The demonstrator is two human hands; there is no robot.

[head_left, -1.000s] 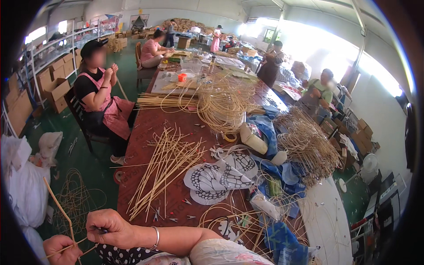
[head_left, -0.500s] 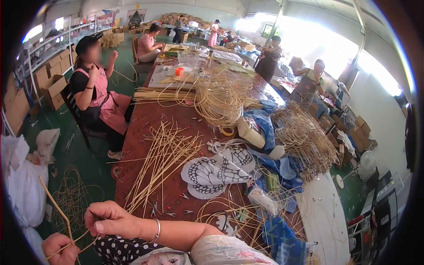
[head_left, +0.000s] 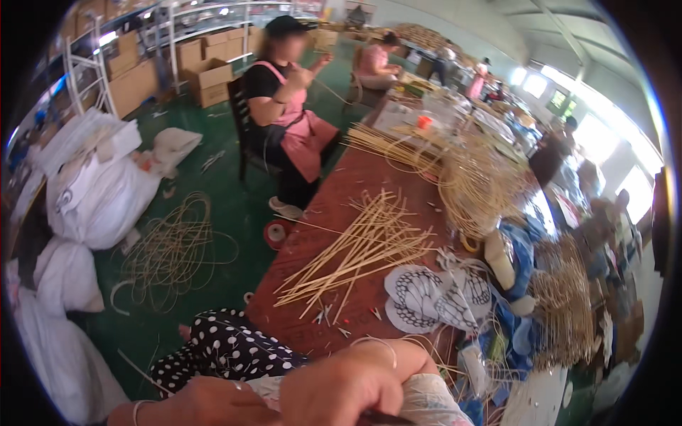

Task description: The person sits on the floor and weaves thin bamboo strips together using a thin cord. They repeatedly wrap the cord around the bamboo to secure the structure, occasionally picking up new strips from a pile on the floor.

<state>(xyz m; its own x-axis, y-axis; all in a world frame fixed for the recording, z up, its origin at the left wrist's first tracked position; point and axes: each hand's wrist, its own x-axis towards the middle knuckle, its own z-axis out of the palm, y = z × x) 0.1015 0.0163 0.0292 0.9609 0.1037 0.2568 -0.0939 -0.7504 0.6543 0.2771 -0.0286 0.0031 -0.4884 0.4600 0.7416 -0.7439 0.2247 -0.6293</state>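
Green floor is seen around a long table with a reddish-brown top, and brown cardboard boxes are lined up along white metal shelving well to the table's left. Close to the table's near end, the person's two bare hands are brought together above black trousers with white dots. The left hand is wearing a ring and a bracelet; its fingers are hidden, so whether anything is grasped cannot be told. Off the table's near left corner, a thin, pale strip is seen slanting toward that hand, but whether it is held is unclear. The right hand is blurred, with its fingers curled; a dark object is half covered by it, and whether it is gripped cannot be told.

On the near part of the table, straight straw-coloured sticks are heaped crosswise, with small clips scattered beside them. Nearer the table's right side, white wing-shaped sheets patterned in black are laid. Farther along the table, tan coiled loops are piled. Left of the table, a co-worker in a pink apron is seated, and thin tangled cane loops are left on the floor near bulging white sacks.
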